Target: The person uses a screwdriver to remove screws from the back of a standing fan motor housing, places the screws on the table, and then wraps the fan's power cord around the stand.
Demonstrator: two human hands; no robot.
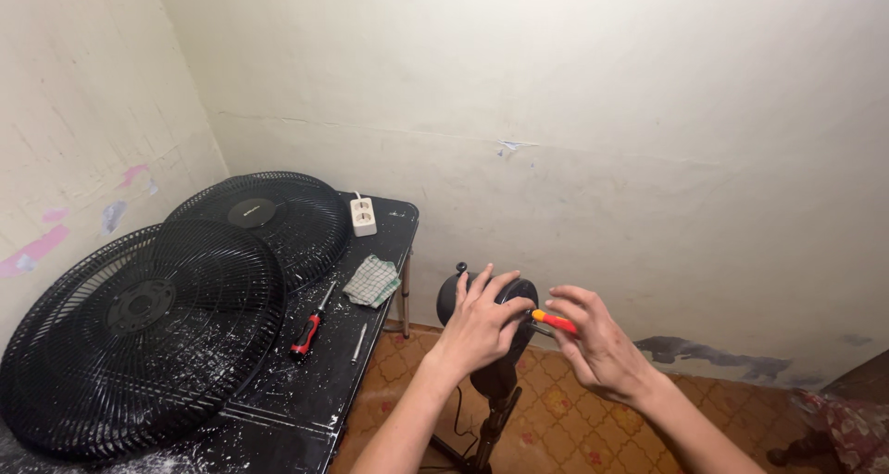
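- Near the bottom edge, two bare forearms come up from the person; below them is a patterned tile floor [556,418] in orange and yellow.
- On a thin black stand [491,428] sits the black fan motor housing [458,298], right of the worktop and in front of the wall.
- The left hand [482,321] lies spread over the housing, fingers open and pressed on its round back; it steadies it, it does not close around it.
- The right hand [602,344] is closed in a pinch on a small tool with an orange-red handle [554,321]; the tool's tip points left to the housing, just beside the left thumb.
- At the left is a black worktop [370,344], dusty with white specks. On it lies a screwdriver with a red and black handle [310,330], a small metal rod [359,342] beside it, and farther a folded checked cloth [372,280].
- Two black fan grilles [148,335] lean there, the near one overlapping the far one [269,215].
- Far on the worktop, a white socket strip [363,217] lies near the cream wall [602,113].
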